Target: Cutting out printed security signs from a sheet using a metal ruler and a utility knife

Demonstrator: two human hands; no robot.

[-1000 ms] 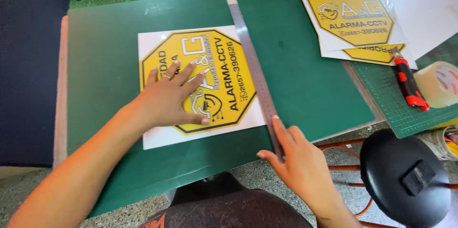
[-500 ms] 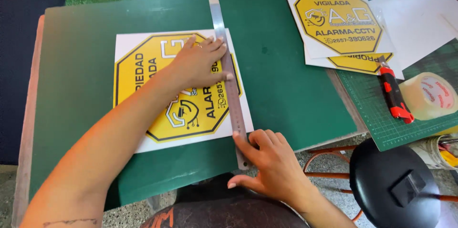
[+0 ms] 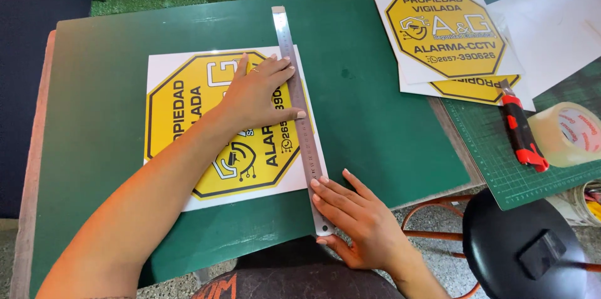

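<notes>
Green bench (image 3: 375, 124) is carrying a yellow octagonal sign sheet (image 3: 181, 130). Left hand (image 3: 253, 96) is lying flat and open on the sheet, fingertips touching the metal ruler (image 3: 300, 111) just right of it. Right hand (image 3: 357, 221) is resting open, fingers spread, pressing the ruler's near end. Red utility knife (image 3: 523, 133) and tape roll (image 3: 566, 133) are sitting well right of both hands.

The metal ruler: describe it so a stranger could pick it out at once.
Start at the green table and find the white sheet with the yellow octagonal sign under the left hand. Along that sheet's right edge lies the metal ruler, its near end touched by the right hand. It is the only long, thin, silver strip; the red utility knife is short and lies far right.
</notes>
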